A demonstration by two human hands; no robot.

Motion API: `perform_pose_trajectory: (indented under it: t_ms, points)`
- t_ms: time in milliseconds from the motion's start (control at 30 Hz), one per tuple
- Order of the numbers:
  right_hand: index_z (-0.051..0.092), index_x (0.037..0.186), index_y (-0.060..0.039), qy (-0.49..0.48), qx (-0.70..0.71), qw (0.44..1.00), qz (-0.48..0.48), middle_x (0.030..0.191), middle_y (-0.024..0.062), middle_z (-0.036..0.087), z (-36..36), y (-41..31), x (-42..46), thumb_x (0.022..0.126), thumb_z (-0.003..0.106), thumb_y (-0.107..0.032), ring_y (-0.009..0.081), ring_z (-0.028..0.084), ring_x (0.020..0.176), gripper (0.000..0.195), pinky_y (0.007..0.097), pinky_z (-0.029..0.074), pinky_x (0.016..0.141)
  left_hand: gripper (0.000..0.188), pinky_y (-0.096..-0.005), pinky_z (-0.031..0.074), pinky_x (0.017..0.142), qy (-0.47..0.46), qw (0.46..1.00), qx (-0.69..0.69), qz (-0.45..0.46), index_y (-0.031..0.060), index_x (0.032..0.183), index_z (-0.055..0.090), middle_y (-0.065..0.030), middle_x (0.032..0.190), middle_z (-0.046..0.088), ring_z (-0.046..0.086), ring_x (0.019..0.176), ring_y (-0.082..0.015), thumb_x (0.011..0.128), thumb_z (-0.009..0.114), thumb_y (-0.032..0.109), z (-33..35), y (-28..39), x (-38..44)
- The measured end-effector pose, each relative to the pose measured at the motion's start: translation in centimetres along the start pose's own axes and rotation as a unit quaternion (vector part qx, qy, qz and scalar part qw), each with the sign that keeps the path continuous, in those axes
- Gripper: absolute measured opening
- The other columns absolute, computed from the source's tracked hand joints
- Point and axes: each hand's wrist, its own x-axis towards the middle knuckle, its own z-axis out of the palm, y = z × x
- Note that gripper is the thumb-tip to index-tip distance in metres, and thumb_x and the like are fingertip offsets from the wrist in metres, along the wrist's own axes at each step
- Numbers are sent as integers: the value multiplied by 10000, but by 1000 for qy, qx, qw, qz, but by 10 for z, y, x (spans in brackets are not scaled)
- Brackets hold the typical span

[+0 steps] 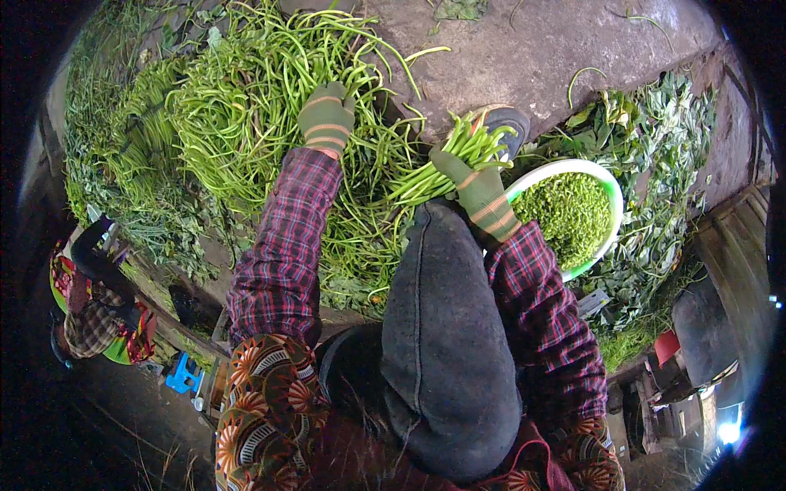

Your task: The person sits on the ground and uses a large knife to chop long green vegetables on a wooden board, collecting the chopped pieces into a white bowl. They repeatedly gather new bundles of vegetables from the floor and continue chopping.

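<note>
My right hand (481, 191), in a green glove with orange stripes, is closed around a bundle of thick green stems (470, 150). It is beside my raised knee (451, 264), with the cut-looking ends pointing up and to the right. My left hand (325, 119), gloved alike, reaches into a big loose heap of long green stems (239, 116). Its fingertips are partly lost among the stems, so I cannot tell whether it grips any. Right of my right hand stands a round white and green tub (616, 202) holding small chopped green pieces (562, 215).
Tied-looking bunches of stems (144, 123) lie left of the heap. Discarded leaves (663, 147) cover the ground at right. My shoe (513, 123) rests by a stone slab (528, 49). Another person (98, 313) is at far left, near a blue plastic stool (184, 373).
</note>
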Motion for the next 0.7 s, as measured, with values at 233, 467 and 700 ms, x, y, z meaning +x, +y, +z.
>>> perform_pose_trajectory:
  t_ms: [233, 467, 700]
  points:
    - [543, 923, -11, 9, -8, 1000, -10, 834, 39, 587, 0, 3, 1, 691, 665, -97, 128, 547, 728, 275, 278, 449, 645, 215, -379, 465, 632, 69, 997, -2, 25, 84, 821, 578, -112, 809, 562, 564, 731, -289, 722, 589, 275, 4, 0, -8]
    - [543, 921, -9, 22, 1, 999, -29, 828, 39, 588, 2, 3, 3, 690, 667, -104, 130, 547, 726, 278, 279, 448, 649, 205, -398, 452, 603, 3, 1000, 10, -12, 106, 819, 582, -139, 723, 576, 564, 670, -298, 707, 595, 277, 7, 1, -19]
    - [545, 931, -5, 6, -4, 1000, 15, 839, 43, 593, -1, 2, 2, 686, 673, -117, 131, 551, 736, 298, 285, 447, 662, 122, -375, 442, 644, 117, 988, -76, 64, 90, 757, 590, -124, 800, 553, 538, 738, -289, 672, 615, 174, -15, 15, -27]
